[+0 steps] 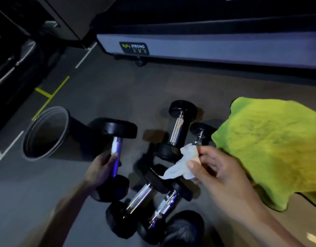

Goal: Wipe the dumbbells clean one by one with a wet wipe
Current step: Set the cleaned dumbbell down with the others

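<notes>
My left hand (102, 168) grips the chrome handle of a black dumbbell (118, 129), held upright and a little off the grey floor. To its right, my right hand (214, 168) pinches a crumpled white wet wipe (182, 163), which hangs apart from the held dumbbell. Under the wipe lie several more black dumbbells with chrome handles: one (178, 129) at the back, a smaller one (200, 132) beside it, and two (141, 198) crossed near me. The wipe and my right hand cover parts of them.
A round dark bin (46, 132) with an open mouth stands at the left of the held dumbbell. A lime-green towel (271, 147) is spread on the floor at the right. A grey machine base (216, 47) runs along the back; yellow and white lines mark the floor.
</notes>
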Demonstrator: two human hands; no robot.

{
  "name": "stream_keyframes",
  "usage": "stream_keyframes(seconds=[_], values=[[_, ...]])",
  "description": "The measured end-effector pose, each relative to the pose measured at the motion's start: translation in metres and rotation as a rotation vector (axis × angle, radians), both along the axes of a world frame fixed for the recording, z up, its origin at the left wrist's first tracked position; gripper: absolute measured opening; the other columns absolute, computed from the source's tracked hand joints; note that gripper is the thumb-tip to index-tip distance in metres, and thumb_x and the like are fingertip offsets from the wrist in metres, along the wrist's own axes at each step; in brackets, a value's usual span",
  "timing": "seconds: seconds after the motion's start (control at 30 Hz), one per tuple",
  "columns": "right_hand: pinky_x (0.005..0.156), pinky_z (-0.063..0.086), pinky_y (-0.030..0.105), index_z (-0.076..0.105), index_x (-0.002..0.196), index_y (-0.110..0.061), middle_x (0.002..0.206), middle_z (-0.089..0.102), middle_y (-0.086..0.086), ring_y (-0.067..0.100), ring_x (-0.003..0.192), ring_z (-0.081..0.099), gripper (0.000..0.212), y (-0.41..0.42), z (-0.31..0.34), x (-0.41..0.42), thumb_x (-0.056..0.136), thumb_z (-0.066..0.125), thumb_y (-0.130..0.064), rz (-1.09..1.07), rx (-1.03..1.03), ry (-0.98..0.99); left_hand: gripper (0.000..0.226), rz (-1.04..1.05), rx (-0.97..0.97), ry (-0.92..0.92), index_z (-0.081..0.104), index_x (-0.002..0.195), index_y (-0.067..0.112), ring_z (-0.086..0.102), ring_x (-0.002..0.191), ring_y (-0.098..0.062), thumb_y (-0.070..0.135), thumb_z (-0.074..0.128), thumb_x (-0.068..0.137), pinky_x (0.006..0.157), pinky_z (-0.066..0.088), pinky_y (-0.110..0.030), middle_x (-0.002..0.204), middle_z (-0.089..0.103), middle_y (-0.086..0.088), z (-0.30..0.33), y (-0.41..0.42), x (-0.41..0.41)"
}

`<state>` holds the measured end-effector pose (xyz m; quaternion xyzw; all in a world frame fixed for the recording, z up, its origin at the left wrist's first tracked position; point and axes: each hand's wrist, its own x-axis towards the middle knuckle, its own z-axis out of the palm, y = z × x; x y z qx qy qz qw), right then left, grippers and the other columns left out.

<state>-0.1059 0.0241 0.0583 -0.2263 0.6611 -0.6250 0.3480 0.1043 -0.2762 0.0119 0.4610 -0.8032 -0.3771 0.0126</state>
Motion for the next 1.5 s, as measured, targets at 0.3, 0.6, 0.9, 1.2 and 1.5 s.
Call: stream_keyframes(seconds=[0.3,0.6,0.9,1.2,1.5], values=[[0.087,0.057,0.059,0.07,0.108,-0.037,0.097,0.08,-0.01,0.018,0.087,0.075,0.019,-0.006,-0.035,0.004,0.096,0.073,-0.023,0.036,0.138,-0.07,0.05,-0.245,-0.081,-0.441,0.057,0.07,0.026,0.058,0.059,-0.002,0.065,0.043,0.099,0.057,0.04,-0.022,0.058,0.066,0.014,-0.055,-0.017,-0.001],[0.076,0.062,0.039,0.073,0.108,-0.026,0.095,0.077,-0.004,0.016,0.07,0.076,0.019,-0.018,-0.043,0.015,0.098,0.07,-0.011,-0.1,0.129,-0.195,0.033,-0.218,-0.091,-0.528,0.049,0.086,0.025,0.064,0.092,-0.031,0.049,0.051,0.108,0.073,0.039,-0.034,0.092,0.064,-0.008,-0.102,-0.017,-0.029],[0.063,0.058,0.022,0.078,0.106,-0.022,0.079,0.077,-0.001,0.013,0.065,0.065,0.02,-0.025,-0.026,0.044,0.1,0.066,-0.008,-0.243,0.041,-0.444,0.009,-0.136,0.094,0.306,0.072,0.089,0.026,0.061,0.067,-0.004,0.025,0.073,0.098,0.069,0.05,-0.022,0.073,0.07,0.009,0.029,0.061,-0.054],[0.062,0.054,0.023,0.067,0.093,-0.015,0.086,0.076,0.007,0.014,0.067,0.064,0.011,-0.022,0.002,0.079,0.084,0.072,-0.011,-0.333,-0.163,-0.718,0.015,-0.221,0.209,0.41,0.076,0.104,0.028,0.068,0.076,-0.007,0.033,0.082,0.091,0.076,0.054,-0.026,0.082,0.073,0.008,0.072,0.144,-0.038],[0.08,0.059,0.036,0.082,0.107,-0.009,0.116,0.079,0.005,0.018,0.101,0.075,0.033,-0.027,0.022,0.104,0.079,0.067,-0.018,-0.057,-0.126,-0.719,0.014,0.078,0.286,0.551,0.071,0.107,0.0,0.063,0.061,-0.01,-0.003,0.073,0.094,0.061,0.053,-0.021,0.075,0.071,0.0,0.083,0.105,-0.005]])
